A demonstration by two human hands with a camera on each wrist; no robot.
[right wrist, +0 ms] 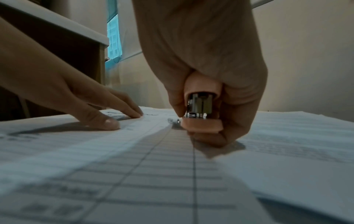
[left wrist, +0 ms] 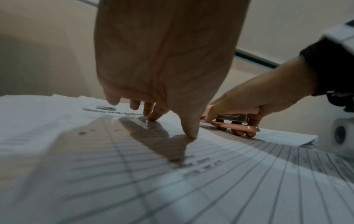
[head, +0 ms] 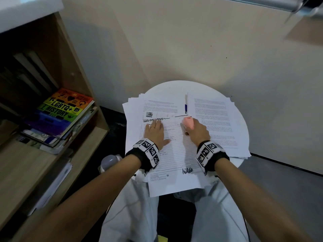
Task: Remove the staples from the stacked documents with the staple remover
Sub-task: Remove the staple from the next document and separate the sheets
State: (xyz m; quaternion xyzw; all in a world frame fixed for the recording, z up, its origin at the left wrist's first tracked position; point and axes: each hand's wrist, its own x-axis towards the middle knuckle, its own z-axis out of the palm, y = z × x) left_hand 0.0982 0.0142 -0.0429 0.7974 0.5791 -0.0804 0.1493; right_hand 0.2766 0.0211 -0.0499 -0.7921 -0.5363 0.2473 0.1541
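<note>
A lined form (head: 176,154) lies on top of stacked documents on a round white table (head: 166,88). My left hand (head: 155,131) presses flat on the form's upper left, fingers straight (left wrist: 151,115). My right hand (head: 194,130) grips a pink staple remover (head: 188,122) with metal inner parts (right wrist: 200,106), its nose down at the form's top edge. From the left wrist view the pink staple remover (left wrist: 233,121) sits low on the paper, the right hand's fingers curled around it. A small metal bit (right wrist: 173,120) lies on the paper just left of the tool; whether it is a staple I cannot tell.
More printed sheets (head: 215,119) spread to the right, with a blue pen (head: 186,108) between the piles. A wooden shelf (head: 83,81) with a rainbow book (head: 63,110) stands at the left. A beige wall is close behind the table.
</note>
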